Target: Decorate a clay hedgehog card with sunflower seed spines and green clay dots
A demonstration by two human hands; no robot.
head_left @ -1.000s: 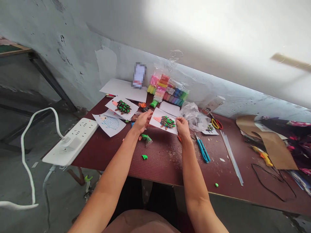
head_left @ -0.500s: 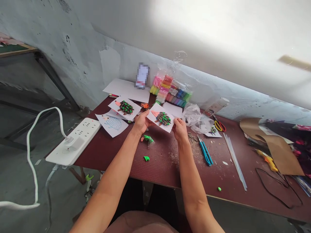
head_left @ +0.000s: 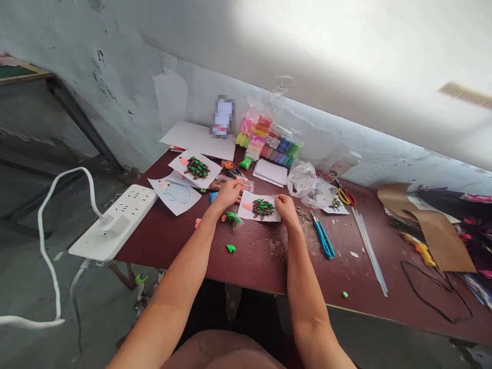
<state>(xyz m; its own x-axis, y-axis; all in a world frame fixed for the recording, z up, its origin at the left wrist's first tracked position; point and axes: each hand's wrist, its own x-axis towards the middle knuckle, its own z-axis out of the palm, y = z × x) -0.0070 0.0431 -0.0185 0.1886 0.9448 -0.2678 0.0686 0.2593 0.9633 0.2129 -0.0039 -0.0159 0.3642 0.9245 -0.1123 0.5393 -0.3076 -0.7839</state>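
My right hand (head_left: 286,207) pinches the right edge of a white hedgehog card (head_left: 247,214), which has a pink clay face and a back of dark seed-like spines dotted with green clay. At the card's upper left corner is my left hand (head_left: 229,195), its fingers closed on the edge; the fingertips are partly hidden. Just below my left hand lies a small bag of green clay (head_left: 233,218), with a loose green clay lump (head_left: 230,248) nearer the front edge. To the left rest a similar hedgehog card (head_left: 198,168) and a blue hedgehog drawing (head_left: 177,195).
Bagged coloured clay (head_left: 269,141) and a phone (head_left: 223,118) stand by the wall. Right of my hands are a crumpled plastic bag (head_left: 307,184), a blue utility knife (head_left: 324,238), scissors (head_left: 346,196), glue sticks (head_left: 369,251) and a glue gun (head_left: 421,251). A power strip (head_left: 115,223) overhangs the left edge.
The card has come down and slightly right, turning more level. My left hand has lowered with it and shifted to its upper corner. White paper behind it is more exposed.
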